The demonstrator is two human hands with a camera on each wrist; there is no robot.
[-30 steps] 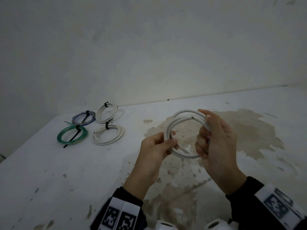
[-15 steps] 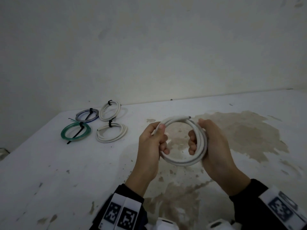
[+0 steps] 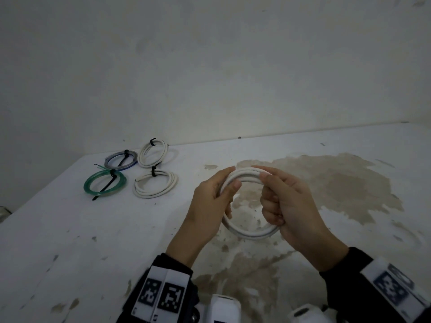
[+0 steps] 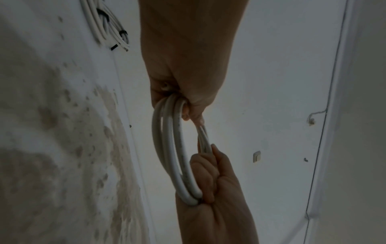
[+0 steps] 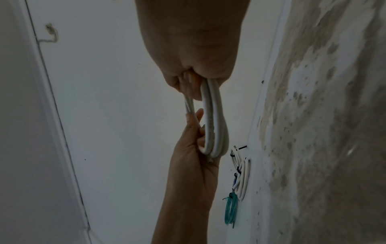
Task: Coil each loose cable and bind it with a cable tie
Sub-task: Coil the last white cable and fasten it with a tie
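A white cable coil (image 3: 247,233) of a few loops hangs in the air above the stained table (image 3: 93,229), held by both hands. My left hand (image 3: 215,194) grips the coil's left side, thumb on the inside. My right hand (image 3: 279,201) curls its fingers round the right side and pinches the top with its thumb. The left wrist view shows the same coil (image 4: 173,151) between the left hand (image 4: 183,99) and the right hand (image 4: 211,181). In the right wrist view the coil (image 5: 213,118) runs from the right hand (image 5: 194,77) to the left hand (image 5: 198,148). No tie shows on this coil.
Several coils bound with black ties lie at the table's back left: a green coil (image 3: 105,185), a grey-blue coil (image 3: 121,159) and two white coils (image 3: 155,186) (image 3: 152,153). A wall (image 3: 210,66) stands right behind the table. A brown stain (image 3: 338,183) covers the right part.
Both hands have shifted round the coil. The left hand went from a pinch at the lower left to a grip on the upper left, and the right thumb now pinches the top.
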